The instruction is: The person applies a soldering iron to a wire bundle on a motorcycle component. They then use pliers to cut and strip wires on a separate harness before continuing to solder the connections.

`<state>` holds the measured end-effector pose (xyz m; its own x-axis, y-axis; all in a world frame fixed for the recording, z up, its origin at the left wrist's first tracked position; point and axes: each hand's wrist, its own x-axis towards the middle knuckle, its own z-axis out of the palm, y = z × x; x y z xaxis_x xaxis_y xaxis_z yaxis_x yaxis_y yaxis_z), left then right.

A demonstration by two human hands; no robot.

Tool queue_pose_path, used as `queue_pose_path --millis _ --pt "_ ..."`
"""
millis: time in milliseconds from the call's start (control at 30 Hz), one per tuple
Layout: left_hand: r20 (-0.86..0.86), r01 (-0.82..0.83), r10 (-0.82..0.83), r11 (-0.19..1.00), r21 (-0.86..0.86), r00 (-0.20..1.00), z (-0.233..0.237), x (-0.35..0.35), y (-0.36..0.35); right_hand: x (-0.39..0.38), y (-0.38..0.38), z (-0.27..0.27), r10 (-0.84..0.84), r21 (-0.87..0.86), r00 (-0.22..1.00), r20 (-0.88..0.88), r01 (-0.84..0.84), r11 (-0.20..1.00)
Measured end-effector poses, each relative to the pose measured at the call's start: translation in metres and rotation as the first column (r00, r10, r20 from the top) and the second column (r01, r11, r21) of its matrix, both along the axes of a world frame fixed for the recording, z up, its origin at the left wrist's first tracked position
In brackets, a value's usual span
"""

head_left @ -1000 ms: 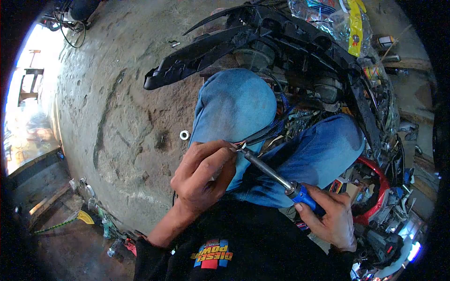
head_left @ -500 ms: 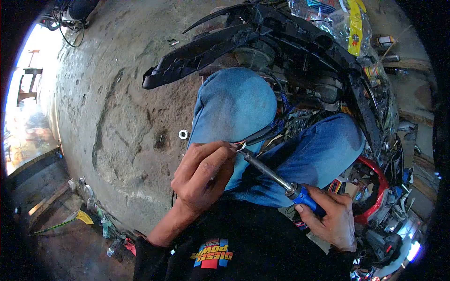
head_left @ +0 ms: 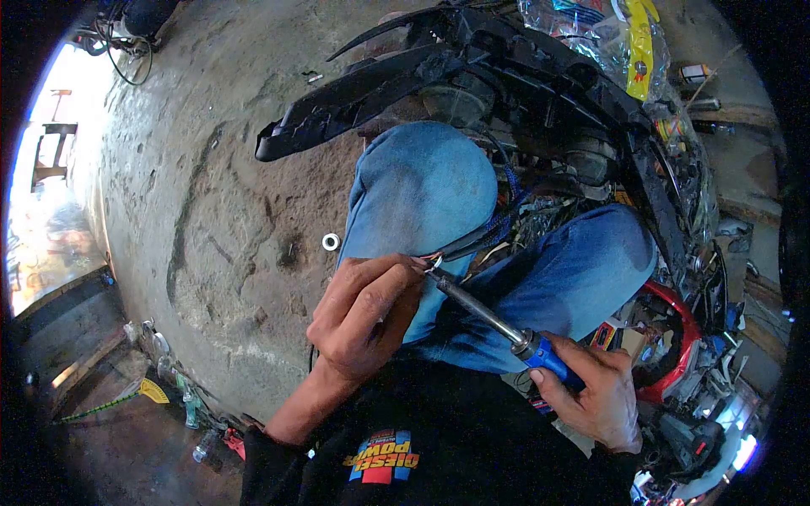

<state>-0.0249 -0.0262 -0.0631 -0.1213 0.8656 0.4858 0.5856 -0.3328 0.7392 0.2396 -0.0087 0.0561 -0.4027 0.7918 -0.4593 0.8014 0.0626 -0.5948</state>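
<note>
The iron's tip is at the bared-looking wires [head_left: 432,258]; whether they are joined is too small to tell, so what is done and what is left stay unclear. The left hand [head_left: 359,316] has its fingertips pinched together on the wires, above the near part of the left knee [head_left: 422,181]. The right hand [head_left: 599,396] is closed around the blue handle of the soldering iron [head_left: 483,308], its shaft slanting far and left to the wires. The black plastic frame [head_left: 354,110] bounds the far side, and the red part [head_left: 688,337] and clutter crowd the right. The widest room is on the left, over the floor [head_left: 202,185], with a white ring [head_left: 331,242] beside the knee
</note>
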Motion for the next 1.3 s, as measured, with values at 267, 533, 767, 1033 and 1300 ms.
queue_pose_path --millis 267,533,767,1033,1300 --pt "0.012 -0.002 0.002 1.0 0.015 1.0 -0.0022 0.0005 0.0009 0.0006 -0.0001 0.0008 -0.001 -0.027 1.0 -0.007 0.001 1.0" --pt "0.016 0.001 -0.002 1.0 0.03 1.0 -0.0019 0.0 0.0021 -0.0026 0.003 0.0032 0.017 -0.041 1.0 0.013 -0.016 0.999" --pt "0.012 -0.002 0.002 0.999 0.033 1.0 -0.0015 0.0005 0.0027 -0.0017 0.0017 0.0039 0.012 -0.036 0.999 0.036 -0.011 0.999" --pt "0.002 -0.008 0.008 1.0 0.021 1.0 -0.0001 0.0001 0.0026 0.0006 -0.0014 -0.0003 -0.002 -0.015 1.0 -0.001 0.002 1.0" --pt "0.013 -0.012 0.012 1.0 0.011 1.0 -0.0015 0.0 0.0014 -0.0014 -0.0001 0.0023 -0.015 -0.033 1.0 0.01 0.015 0.999"
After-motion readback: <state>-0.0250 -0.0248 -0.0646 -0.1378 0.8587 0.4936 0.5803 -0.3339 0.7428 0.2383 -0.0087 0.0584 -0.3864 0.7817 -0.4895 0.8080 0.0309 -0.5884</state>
